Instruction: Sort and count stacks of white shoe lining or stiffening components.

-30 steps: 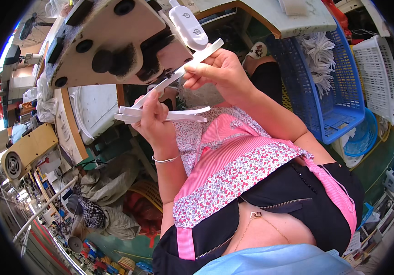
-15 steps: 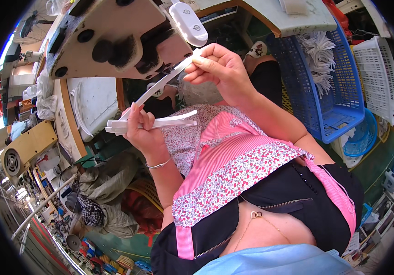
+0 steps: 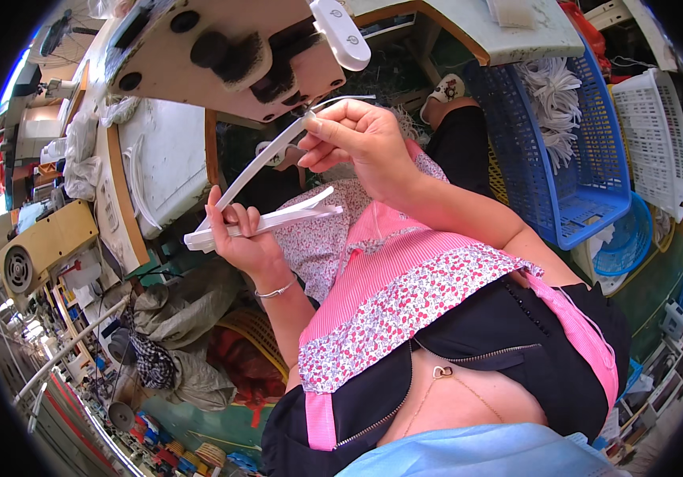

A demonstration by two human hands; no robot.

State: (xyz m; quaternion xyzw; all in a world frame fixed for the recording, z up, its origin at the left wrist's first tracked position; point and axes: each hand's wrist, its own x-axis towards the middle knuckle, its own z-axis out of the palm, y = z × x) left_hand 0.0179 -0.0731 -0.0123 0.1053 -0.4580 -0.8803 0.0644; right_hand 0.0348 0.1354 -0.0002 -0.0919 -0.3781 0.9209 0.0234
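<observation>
My left hand is closed around a folded bundle of white strips, whose ends stick out past my fingers toward the apron. A single white strip slants up from that hand to my right hand. Thumb and forefinger of the right hand pinch this strip near its upper end, just below a sewing machine head. A thin tail of the strip extends to the right beyond the pinch. The exact tip between the fingers is hidden.
At the right stands a blue plastic basket with bundled white strips, beside a white basket. A white worktable lies to the left. Grey cloth hangs at the lower left. A patterned apron covers my lap.
My right hand has moved left and slightly down along the strip, so a tail now shows beyond its fingers. The left hand has shifted slightly left. The machine head appears shifted right.
</observation>
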